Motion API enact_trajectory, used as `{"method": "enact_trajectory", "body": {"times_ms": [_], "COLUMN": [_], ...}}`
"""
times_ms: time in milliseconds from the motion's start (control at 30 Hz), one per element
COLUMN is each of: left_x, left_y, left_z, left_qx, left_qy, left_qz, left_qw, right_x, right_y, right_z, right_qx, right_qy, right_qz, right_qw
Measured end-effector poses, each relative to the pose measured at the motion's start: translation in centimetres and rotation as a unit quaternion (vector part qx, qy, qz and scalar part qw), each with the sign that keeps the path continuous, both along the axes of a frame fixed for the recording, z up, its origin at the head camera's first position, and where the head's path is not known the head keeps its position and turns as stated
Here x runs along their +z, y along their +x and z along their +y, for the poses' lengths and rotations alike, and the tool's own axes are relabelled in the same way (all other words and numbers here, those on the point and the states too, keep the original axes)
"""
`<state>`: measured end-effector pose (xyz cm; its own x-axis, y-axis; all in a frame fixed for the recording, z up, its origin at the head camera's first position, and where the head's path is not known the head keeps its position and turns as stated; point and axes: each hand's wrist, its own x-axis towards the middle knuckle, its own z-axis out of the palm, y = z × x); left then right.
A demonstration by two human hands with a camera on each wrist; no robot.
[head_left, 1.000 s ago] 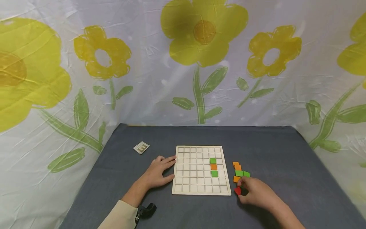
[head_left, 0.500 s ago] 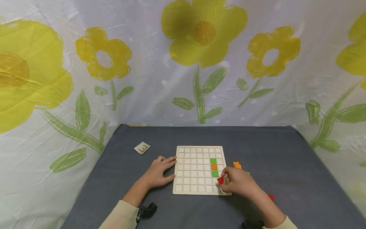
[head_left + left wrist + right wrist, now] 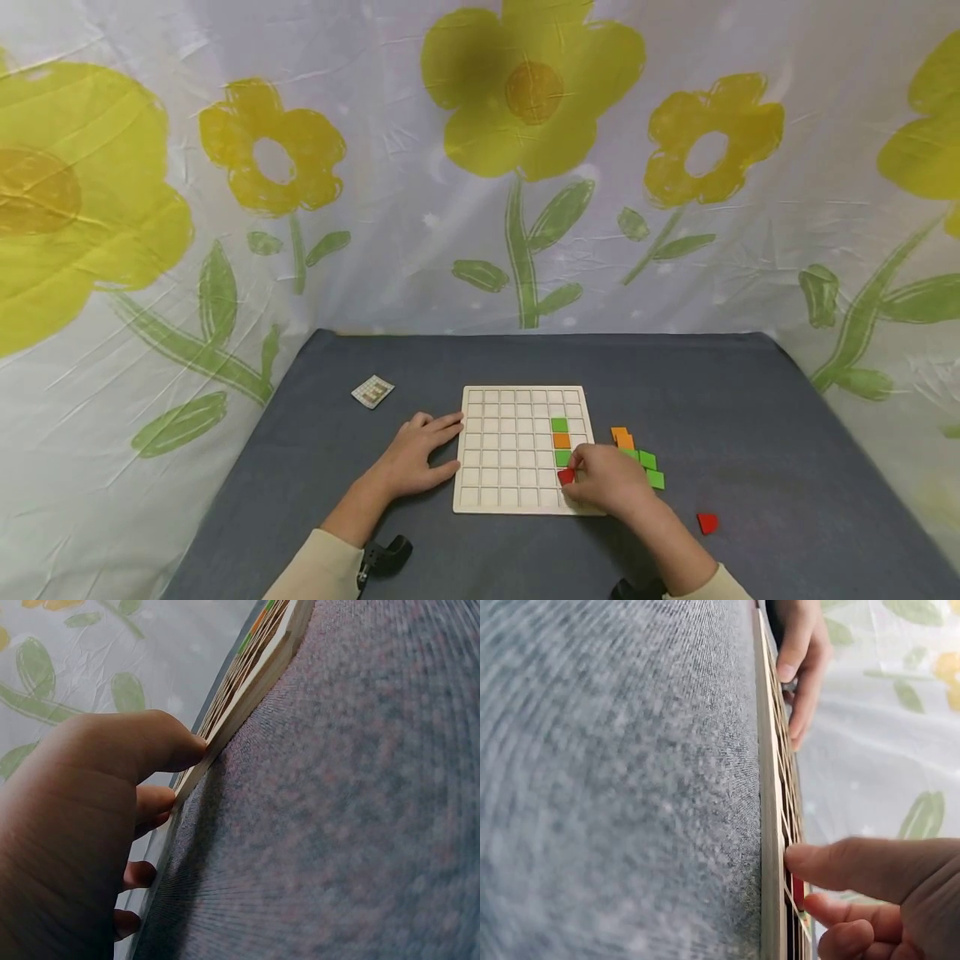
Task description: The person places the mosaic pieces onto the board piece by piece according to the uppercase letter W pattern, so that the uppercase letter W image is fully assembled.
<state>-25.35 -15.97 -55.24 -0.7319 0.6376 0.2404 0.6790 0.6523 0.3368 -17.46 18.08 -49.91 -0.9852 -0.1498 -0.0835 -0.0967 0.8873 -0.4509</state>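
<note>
A square wooden grid board (image 3: 491,475) lies on the dark cloth. Down one column near its right side run a green tile (image 3: 559,425), an orange tile (image 3: 561,440) and a second green tile (image 3: 562,458). Thumb and fingers of my right hand (image 3: 611,482) pinch a red tile (image 3: 566,477) at the cell just below that column. The right wrist view shows the red tile (image 3: 798,892) upright between thumb and finger, close at the grid. With fingers spread, my left hand (image 3: 412,454) touches the board's left edge; its thumb (image 3: 176,746) meets the rim in the left wrist view.
Right of the board lie loose orange tiles (image 3: 622,437) and green tiles (image 3: 648,461), partly hidden by my right hand. Another red tile (image 3: 707,523) sits apart, nearer the front right. A small patterned card (image 3: 372,392) lies at the back left. Flowered fabric (image 3: 405,250) hangs behind.
My right hand has carried the red tile left from beside the loose tiles onto the board, below the coloured column. The left hand stays at the board's edge.
</note>
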Motion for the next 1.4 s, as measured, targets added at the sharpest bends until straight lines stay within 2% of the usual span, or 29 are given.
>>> {"method": "enact_trajectory", "body": {"times_ms": [233,500,767,967,1167,1300,1400], "left_x": [-0.1,0.0,-0.2,-0.2,0.0,-0.1,-0.2], "left_y": [0.2,0.0,0.1,0.1,0.1,0.0,-0.1], "left_z": [0.1,0.1,0.1,0.0,0.0,0.0,-0.1], "left_qx": [-0.009,-0.003,-0.006,-0.005,-0.006,-0.007,-0.008], "left_qy": [0.017,0.014,0.02,0.011,0.01,0.01,0.011], "left_qz": [0.016,-0.001,0.01,0.0,-0.003,-0.002,-0.003], "left_qw": [0.9997,0.9999,0.9997,0.9999,0.9999,0.9999,0.9999], "right_x": [-0.2,0.1,1.1,0.9,0.8,0.4,0.1], "right_y": [0.2,0.1,-0.6,-1.1,-1.3,-1.6,-1.9], "right_z": [0.0,0.5,3.9,7.4,10.5,11.5,11.4], "right_qx": [-0.006,-0.007,-0.018,-0.032,-0.039,-0.034,-0.016], "right_qy": [-0.021,-0.049,-0.087,-0.053,-0.04,-0.045,-0.048], "right_qz": [0.024,0.038,0.058,0.037,-0.015,-0.026,-0.022], "right_qw": [0.999,0.998,0.994,0.997,0.998,0.998,0.998]}}
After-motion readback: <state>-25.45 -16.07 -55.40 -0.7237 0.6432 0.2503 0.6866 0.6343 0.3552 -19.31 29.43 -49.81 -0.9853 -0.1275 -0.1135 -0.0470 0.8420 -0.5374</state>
